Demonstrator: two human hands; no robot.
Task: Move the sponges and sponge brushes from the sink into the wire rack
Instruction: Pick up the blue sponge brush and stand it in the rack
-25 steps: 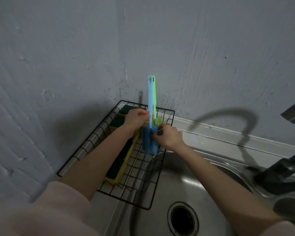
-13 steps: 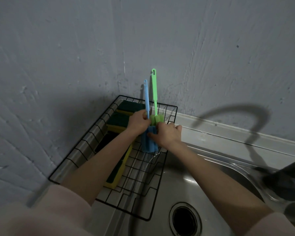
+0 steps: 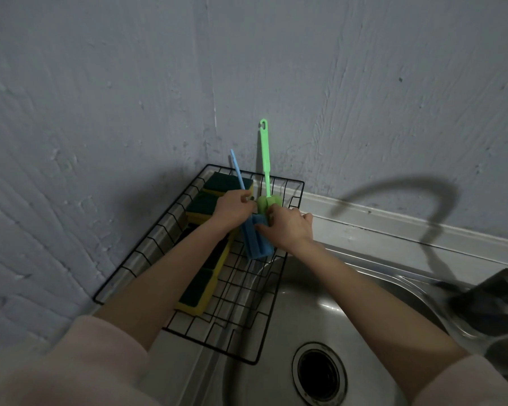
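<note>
The steel sink (image 3: 291, 323) looks clear of sponges. The wire rack (image 3: 170, 215) beside it holds yellow-green sponges (image 3: 198, 291) along its left side. The green sponge brush (image 3: 265, 159) stands upright at the far end, against the wall. The left hand (image 3: 232, 208) grips the blue sponge brush (image 3: 257, 237) by its handle; the right hand (image 3: 288, 227) pinches its foam head, resting on the rack's wires. Released while tilted, the blue brush could topple back into the sink or knock over the green one.
</note>
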